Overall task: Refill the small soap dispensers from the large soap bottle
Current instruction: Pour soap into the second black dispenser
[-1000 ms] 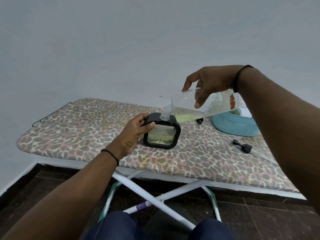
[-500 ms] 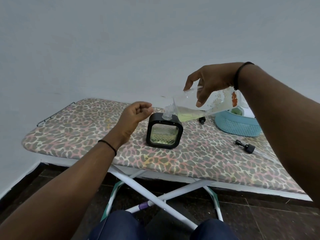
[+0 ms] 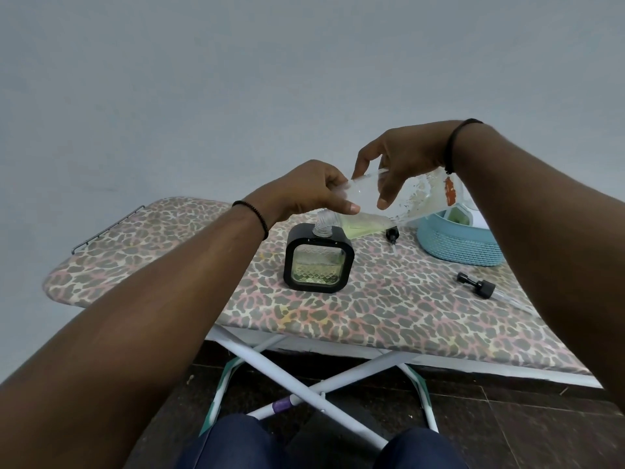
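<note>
Bottle (image 3: 399, 204) tilted, neck down-left onto dispenser (image 3: 318, 262) mouth.

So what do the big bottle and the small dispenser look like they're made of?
Large soap bottle: thin clear plastic, probably; glossy, with soap residue visible through the wall. Small dispenser: matte black frame, likely plastic, around a clear diamond-textured window, glass or hard plastic; I can't tell which.

Bare forearms, black wristbands (image 3: 449, 154), dark blue trousers (image 3: 233, 441).
</note>
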